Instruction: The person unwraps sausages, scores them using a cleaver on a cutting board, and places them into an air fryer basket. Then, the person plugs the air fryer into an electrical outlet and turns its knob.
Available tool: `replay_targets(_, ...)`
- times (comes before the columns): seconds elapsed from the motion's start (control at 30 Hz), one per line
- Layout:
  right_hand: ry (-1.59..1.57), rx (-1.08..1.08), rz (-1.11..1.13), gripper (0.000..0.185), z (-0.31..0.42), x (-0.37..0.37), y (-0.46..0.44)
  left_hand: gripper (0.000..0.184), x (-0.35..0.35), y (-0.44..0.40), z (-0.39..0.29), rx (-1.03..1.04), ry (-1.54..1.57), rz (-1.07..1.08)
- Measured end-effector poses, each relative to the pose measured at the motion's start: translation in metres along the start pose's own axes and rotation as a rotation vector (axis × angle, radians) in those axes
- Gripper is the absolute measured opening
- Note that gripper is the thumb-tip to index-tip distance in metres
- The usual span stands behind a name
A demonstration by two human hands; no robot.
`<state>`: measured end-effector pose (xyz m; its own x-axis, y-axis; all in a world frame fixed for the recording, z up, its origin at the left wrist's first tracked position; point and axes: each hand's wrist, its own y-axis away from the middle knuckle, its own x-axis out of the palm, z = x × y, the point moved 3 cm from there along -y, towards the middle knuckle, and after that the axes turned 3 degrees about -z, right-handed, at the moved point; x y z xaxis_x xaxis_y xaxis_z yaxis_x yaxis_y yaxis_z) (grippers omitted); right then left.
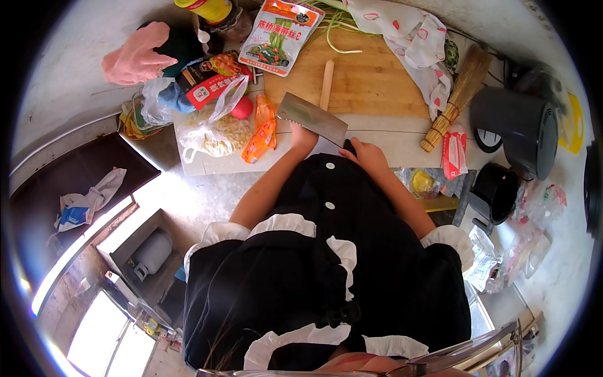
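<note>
My right hand is closed round the black handle of a cleaver, near the front of my dress. The broad steel blade points left and slants over the counter's near edge. My left hand is at the blade's left part, which hides its fingers; whether it grips anything cannot be seen. Just beyond the blade, a pale wooden stick lies over the wooden cutting board, its near end hidden by the blade. A white and orange food packet rests at the board's upper left.
Left of the board are an orange packet, a clear bag of pale food and a red box. On the right are a patterned cloth, a straw brush, a dark grey container and a black pot.
</note>
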<state>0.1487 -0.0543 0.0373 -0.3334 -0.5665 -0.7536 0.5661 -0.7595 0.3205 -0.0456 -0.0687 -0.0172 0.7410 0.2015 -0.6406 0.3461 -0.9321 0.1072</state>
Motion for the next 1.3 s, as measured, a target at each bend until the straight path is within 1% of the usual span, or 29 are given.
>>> replay_targets(0.17, 0.023, -0.018, -0.029, 0.049, 0.001, 0.0, 0.001, 0.021, 0.001, 0.001, 0.002, -0.031, 0.049, -0.036)
replay_targets(0.27, 0.035, -0.025, -0.039, 0.049, -0.001, 0.001, 0.001, 0.02, 0.001, 0.001, 0.003, 0.004, 0.021, -0.053)
replay_targets(0.37, 0.055, -0.035, -0.059, 0.048, -0.001, 0.002, 0.0, 0.022, 0.001, 0.001, 0.002, 0.006, -0.039, -0.026)
replay_targets(0.43, 0.067, -0.04, -0.073, 0.048, -0.001, 0.001, -0.002, 0.023, 0.0, 0.0, 0.001, -0.045, 0.015, 0.005)
replay_targets(0.67, 0.083, -0.019, -0.034, 0.049, -0.001, -0.002, -0.009, 0.024, 0.005, -0.002, 0.008, -0.091, 0.013, 0.017)
replay_targets(0.73, 0.088, -0.005, -0.006, 0.049, -0.003, 0.0, -0.01, 0.023, 0.005, -0.002, 0.008, -0.048, -0.033, -0.009)
replay_targets(0.77, 0.075, -0.002, -0.003, 0.049, -0.002, -0.001, -0.01, 0.022, 0.004, -0.002, 0.006, -0.025, -0.055, -0.021)
replay_targets(0.87, 0.016, 0.012, 0.021, 0.048, 0.001, -0.007, -0.01, 0.02, 0.001, -0.002, 0.001, -0.008, 0.029, -0.01)
replay_targets(0.97, -0.096, 0.018, 0.062, 0.045, 0.001, -0.015, -0.007, 0.019, 0.002, -0.002, -0.001, -0.107, 0.035, -0.038)
replay_targets(1.07, -0.221, 0.003, 0.074, 0.043, 0.001, -0.022, 0.001, 0.017, -0.004, -0.004, -0.007, -0.004, 0.024, -0.045)
replay_targets(1.17, -0.338, 0.044, 0.048, 0.043, 0.0, -0.026, 0.009, 0.013, -0.009, -0.003, -0.014, -0.395, 0.326, 0.09)
replay_targets(1.27, -0.453, 0.14, -0.027, 0.043, -0.007, -0.027, 0.016, 0.017, 0.008, 0.001, 0.004, -0.579, 0.758, 0.044)
replay_targets(1.3, -0.469, 0.17, -0.055, 0.042, -0.01, -0.029, 0.018, 0.02, 0.011, 0.001, 0.01, -0.616, 0.758, 0.064)
